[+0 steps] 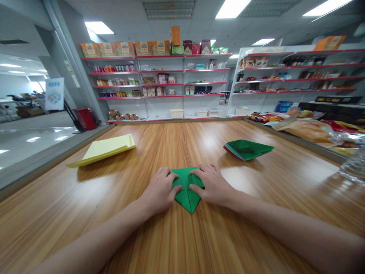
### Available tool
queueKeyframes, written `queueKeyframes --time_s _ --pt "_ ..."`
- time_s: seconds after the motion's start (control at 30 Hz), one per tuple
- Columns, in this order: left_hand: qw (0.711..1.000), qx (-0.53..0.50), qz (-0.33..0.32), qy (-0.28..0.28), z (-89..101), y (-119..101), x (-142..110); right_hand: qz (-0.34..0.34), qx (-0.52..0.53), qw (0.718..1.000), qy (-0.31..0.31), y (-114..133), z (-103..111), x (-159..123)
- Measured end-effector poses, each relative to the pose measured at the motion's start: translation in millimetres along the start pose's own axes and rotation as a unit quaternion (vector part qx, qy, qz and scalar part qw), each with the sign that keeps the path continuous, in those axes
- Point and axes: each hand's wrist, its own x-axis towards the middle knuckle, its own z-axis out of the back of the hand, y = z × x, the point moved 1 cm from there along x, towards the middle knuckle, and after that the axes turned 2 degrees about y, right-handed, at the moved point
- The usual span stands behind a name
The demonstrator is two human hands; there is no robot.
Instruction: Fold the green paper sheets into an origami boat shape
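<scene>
A sheet of green origami paper lies on the wooden table in front of me, folded to a point toward my body, with crease lines crossing its middle. My left hand grips its left edge, thumb on the paper's face and fingers curled at the side. On the opposite edge, my right hand holds it the same way, thumb and forefinger pressed on the surface. Parts of both edges are hidden under the fingers.
A yellow paper stack lies at the left of the table. Folded papers, green on top, sit at the right. A clear container stands at the right edge, near snack bags. Stocked shelves line the back.
</scene>
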Motion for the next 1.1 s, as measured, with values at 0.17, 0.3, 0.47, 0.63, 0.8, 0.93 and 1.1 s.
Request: queueKeyframes --time_s 0.17,0.3,0.47,0.63,0.8,0.93,1.1 --pt "0.997 -0.038 0.053 0.046 1.8 3 3 0.026 0.016 0.999 0.016 7 5 0" --pt "0.991 -0.080 0.088 0.058 6.4 -3 5 0.055 0.062 0.996 0.023 15 9 3" --pt "0.989 -0.135 0.060 0.022 12.1 -16 9 0.011 0.168 0.986 -0.018 18 8 9" --pt "0.990 -0.130 0.048 -0.027 12.4 -19 11 -0.028 0.243 0.969 -0.011 17 10 13" --pt "0.988 -0.139 0.031 -0.056 12.1 -19 10 -0.006 0.230 0.972 -0.041 23 15 12" --pt "0.989 -0.137 0.036 -0.049 15.0 -17 11 0.002 0.227 0.972 -0.053 25 15 12" --pt "0.991 -0.119 0.047 -0.036 24.7 -5 15 -0.014 0.243 0.968 -0.068 11 15 15"
